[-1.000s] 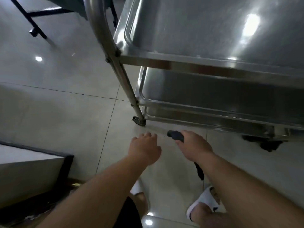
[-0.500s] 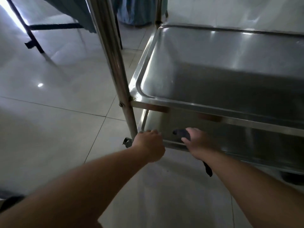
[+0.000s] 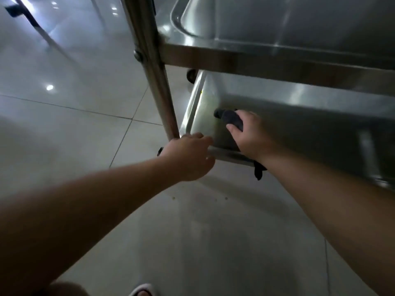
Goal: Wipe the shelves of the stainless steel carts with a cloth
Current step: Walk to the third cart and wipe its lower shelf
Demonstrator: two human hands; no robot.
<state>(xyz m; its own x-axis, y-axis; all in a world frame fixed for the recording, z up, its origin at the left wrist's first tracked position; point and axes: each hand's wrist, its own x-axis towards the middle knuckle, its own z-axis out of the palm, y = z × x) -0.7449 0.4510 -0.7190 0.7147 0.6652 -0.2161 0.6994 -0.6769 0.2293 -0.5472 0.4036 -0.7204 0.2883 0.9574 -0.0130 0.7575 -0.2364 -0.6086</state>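
A stainless steel cart fills the upper right, with an upper shelf (image 3: 277, 50) and a bottom shelf (image 3: 288, 116) below it. My right hand (image 3: 249, 135) reaches over the front rim of the bottom shelf and grips a dark cloth (image 3: 229, 117) against the shelf's near left corner. A tail of the cloth hangs below my wrist. My left hand (image 3: 188, 155) holds the bottom shelf's front left corner, at the foot of the cart's upright post (image 3: 154, 67); its fingertips are hidden behind the rim.
Glossy pale floor tiles (image 3: 74, 114) spread to the left and below. A dark metal frame leg (image 3: 25, 13) stands at the far top left. A caster wheel (image 3: 191, 74) shows behind the post. A white slipper (image 3: 142, 291) is at the bottom edge.
I have leaned closer. My right hand moved forward with the cloth from the shelf's front rim into the bottom shelf. My left hand has settled on the shelf corner by the post.
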